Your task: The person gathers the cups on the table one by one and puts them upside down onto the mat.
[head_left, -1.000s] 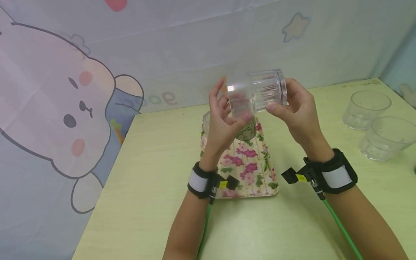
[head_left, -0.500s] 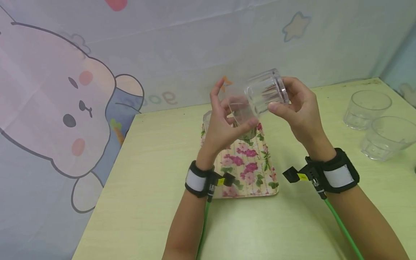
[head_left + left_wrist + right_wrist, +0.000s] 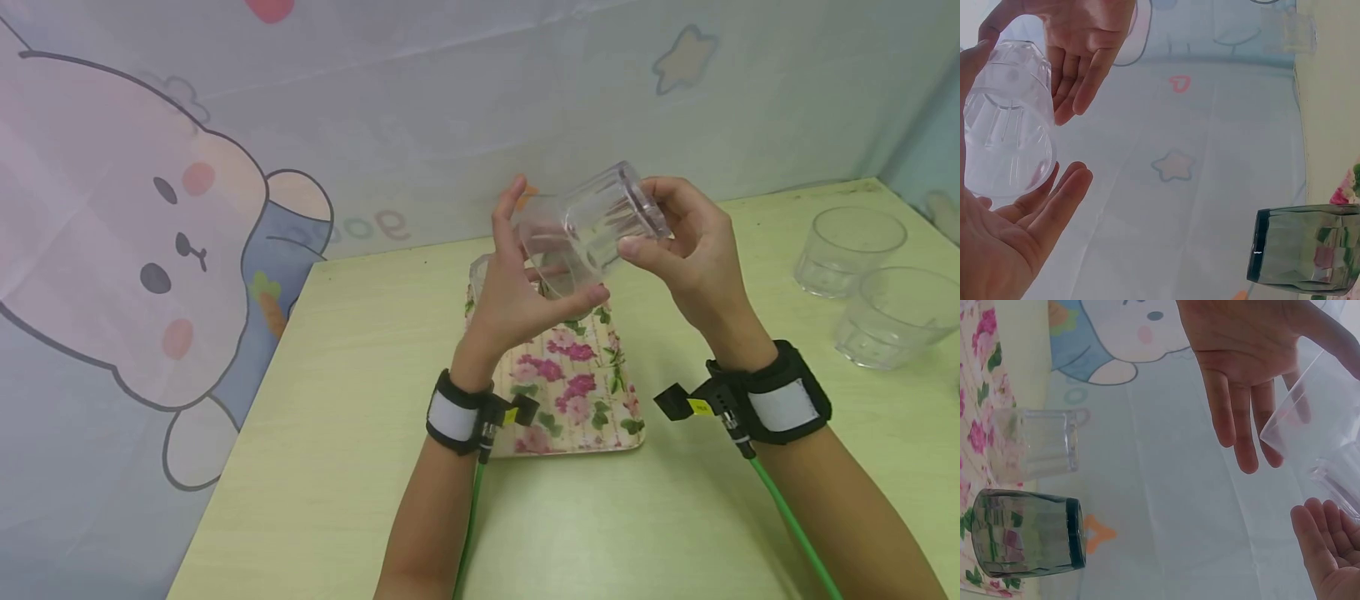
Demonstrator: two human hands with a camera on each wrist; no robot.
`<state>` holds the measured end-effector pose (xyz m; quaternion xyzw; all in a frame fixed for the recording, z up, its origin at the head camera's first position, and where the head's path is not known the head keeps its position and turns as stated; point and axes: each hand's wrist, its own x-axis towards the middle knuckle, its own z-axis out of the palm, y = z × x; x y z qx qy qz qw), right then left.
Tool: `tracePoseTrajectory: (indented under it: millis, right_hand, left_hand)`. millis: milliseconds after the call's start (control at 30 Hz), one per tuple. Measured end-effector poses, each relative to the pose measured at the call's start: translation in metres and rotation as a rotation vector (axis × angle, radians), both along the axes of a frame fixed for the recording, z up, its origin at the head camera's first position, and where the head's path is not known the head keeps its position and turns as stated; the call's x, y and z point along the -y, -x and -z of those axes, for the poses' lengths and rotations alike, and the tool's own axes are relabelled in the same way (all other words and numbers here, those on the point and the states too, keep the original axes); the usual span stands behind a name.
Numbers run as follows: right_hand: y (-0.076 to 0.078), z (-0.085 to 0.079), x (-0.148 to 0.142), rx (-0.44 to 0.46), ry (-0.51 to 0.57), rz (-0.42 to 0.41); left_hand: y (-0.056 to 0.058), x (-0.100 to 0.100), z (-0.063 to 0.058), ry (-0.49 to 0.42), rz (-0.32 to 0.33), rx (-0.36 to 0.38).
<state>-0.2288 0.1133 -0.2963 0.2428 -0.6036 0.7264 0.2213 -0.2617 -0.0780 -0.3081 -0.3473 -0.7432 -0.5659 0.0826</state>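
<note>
While cartoon-print curtain [image 3: 465, 100] backs pale-yellow table [image 3: 352, 375], floral tray [image 3: 581, 429] lies on it. Left hand [image 3: 506, 304] — fingers apart, spread round mouth of clear fluted tumbler [image 3: 603, 221]; contact, cannot tell. Right hand [image 3: 693, 271] — thumb and fingers clamped on its base. Fluted tumbler tilted, held above tray. Two clear glasses [image 3: 870, 343] at table's right; green-tinted faceted tumbler [image 3: 1304, 250] on tray.

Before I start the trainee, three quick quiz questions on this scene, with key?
1. Choose: which hand pinches the base of the tilted glass? A) left B) right C) neither
2. True or false: the two clear glasses at far right are stacked one inside the other.
3. Fill in: on the flowered tray, the darker glass beside a clear glass is tinted ____.

Key: 1. B, the right hand. 2. False; the farther glass and nearer glass stand separately. 3. Green.
</note>
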Motion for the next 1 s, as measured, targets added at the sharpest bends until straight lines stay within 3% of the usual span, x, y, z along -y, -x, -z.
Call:
tracePoseTrajectory:
  millis: [300, 733, 1000]
  right_hand:
    - [-0.0004, -0.0002, -0.0005, 0.014, -0.025, 0.024]
    - [-0.0007, -0.0003, -0.0004, 0.009, -0.028, 0.034]
    - [-0.0009, 0.0, 0.0003, 0.011, -0.111, 0.09]
  left_hand:
    - [0.0012, 0.0004, 0.0, 0.153, -0.143, -0.218]
    - [0.0002, 0.0015, -0.0008, 0.181, -0.119, -0.35]
    - [-0.0004, 0.0029, -0.0055, 0.189, -0.118, -0.408]
